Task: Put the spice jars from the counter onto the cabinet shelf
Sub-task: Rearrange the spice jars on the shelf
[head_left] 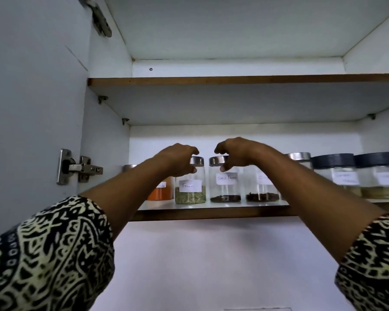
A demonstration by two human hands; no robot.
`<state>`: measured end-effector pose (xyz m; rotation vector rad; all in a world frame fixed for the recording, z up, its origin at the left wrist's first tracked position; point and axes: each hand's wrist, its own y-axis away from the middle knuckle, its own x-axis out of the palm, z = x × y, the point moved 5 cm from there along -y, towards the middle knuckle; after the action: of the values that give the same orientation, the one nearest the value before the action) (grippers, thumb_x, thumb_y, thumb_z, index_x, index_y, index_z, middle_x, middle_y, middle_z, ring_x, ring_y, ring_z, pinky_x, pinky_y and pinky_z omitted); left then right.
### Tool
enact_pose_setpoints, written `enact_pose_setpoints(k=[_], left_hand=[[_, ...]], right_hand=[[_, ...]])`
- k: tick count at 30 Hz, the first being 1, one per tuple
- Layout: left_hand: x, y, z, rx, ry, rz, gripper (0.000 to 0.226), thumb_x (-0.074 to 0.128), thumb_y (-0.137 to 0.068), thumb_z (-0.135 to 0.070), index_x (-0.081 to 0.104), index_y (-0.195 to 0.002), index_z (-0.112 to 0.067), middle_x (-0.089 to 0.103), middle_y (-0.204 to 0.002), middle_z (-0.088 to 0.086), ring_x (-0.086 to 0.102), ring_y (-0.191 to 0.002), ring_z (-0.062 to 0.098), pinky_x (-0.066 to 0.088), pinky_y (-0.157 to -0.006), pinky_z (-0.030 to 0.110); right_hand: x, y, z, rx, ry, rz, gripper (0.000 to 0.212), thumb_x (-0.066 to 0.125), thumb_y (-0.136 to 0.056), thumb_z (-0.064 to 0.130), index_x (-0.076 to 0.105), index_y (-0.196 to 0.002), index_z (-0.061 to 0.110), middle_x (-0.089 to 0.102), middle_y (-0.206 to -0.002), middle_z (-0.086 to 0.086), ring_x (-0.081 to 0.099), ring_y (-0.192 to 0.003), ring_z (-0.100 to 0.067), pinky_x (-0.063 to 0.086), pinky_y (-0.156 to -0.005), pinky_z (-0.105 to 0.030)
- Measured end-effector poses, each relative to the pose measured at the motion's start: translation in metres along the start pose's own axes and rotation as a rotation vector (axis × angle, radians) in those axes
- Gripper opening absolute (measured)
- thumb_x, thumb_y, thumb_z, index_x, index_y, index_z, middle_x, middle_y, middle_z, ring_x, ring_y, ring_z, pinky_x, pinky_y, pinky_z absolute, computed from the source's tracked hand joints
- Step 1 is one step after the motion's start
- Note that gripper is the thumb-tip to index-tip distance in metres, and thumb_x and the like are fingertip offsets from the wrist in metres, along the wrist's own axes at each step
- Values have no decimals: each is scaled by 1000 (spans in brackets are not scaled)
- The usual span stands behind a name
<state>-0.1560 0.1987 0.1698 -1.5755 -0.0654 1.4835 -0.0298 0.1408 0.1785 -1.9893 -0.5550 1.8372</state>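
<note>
On the lower cabinet shelf [211, 213] stand several glass spice jars with steel lids. My left hand [177, 159] grips the top of the fennel jar [190, 187], which holds green seeds and rests on the shelf. My right hand [234, 153] holds the lid of the black pepper jar [225, 185] beside it, also standing on the shelf. An orange-powder jar [162, 191] stands left of the fennel jar, partly hidden by my left forearm. A jar of dark spice [261, 187] stands right of the pepper jar, behind my right arm.
Two jars with dark blue lids [355, 176] and one more steel-lidded jar [300, 157] fill the shelf's right side. The upper shelf [234, 79] shows nothing on it. The cabinet door [32, 108] is swung open at left, with a hinge [81, 168].
</note>
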Motion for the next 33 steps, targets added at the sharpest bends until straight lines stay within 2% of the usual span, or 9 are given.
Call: enact_pose_setpoints(k=[12,22,33], left_hand=[[30,-35,21,-41,-4,8,53,70,-83,-25,52,-132,-15,59,-128,8,54,-115,27,42,-87,32],[61,-72,48,-32,-105,84,53,69,-84,-24,51,-133,-14,59,-127,10,55,-113,27,44,-89,33],[78,-93,55,-41,-149,77,56,70,-83,-23,49,-134,-15,57,-130,10,52,-119,27,42,-91,33]], right_hand=[[39,-50,-8,-35,-9,-118,61,75,-77,16,49,-132,16,56,-129,-10,51,-118,-27,42,-90,-32],[60,-99,-4,-55,67,-101,61,78,-74,21,53,-129,16,59,-129,-4,50,-121,-24,40,-90,-30],[73,-123,-9,-62,117,-55,62,77,-75,22,50,-130,14,56,-129,-7,49,-121,-25,39,-92,-30]])
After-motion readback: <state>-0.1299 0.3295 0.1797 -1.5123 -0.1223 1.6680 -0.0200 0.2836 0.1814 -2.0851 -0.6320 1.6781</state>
